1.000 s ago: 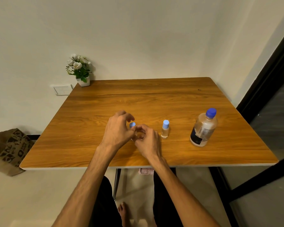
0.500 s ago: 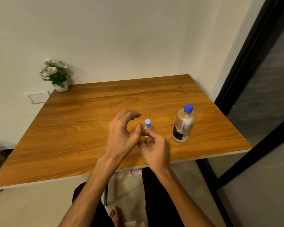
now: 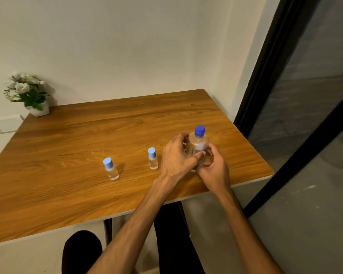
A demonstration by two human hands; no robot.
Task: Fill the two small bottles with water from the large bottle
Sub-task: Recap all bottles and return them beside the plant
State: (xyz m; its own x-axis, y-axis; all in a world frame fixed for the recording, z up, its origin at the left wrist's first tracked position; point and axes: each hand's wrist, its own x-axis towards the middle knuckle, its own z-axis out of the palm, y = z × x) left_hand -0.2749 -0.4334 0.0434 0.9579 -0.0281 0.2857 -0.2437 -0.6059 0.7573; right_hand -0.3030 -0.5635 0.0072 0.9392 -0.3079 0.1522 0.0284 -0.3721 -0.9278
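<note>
Standing upright, clear large bottle (image 3: 198, 145), blue cap on, both hands around it

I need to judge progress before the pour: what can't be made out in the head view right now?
- Large bottle: lower body and base hidden by the left hand and right hand; water level unreadable.
- Its label: mostly covered, too small to read.
- Two small bottles: clear, too small to judge fill.
- Table: left corner cut off by the frame edge.
</note>
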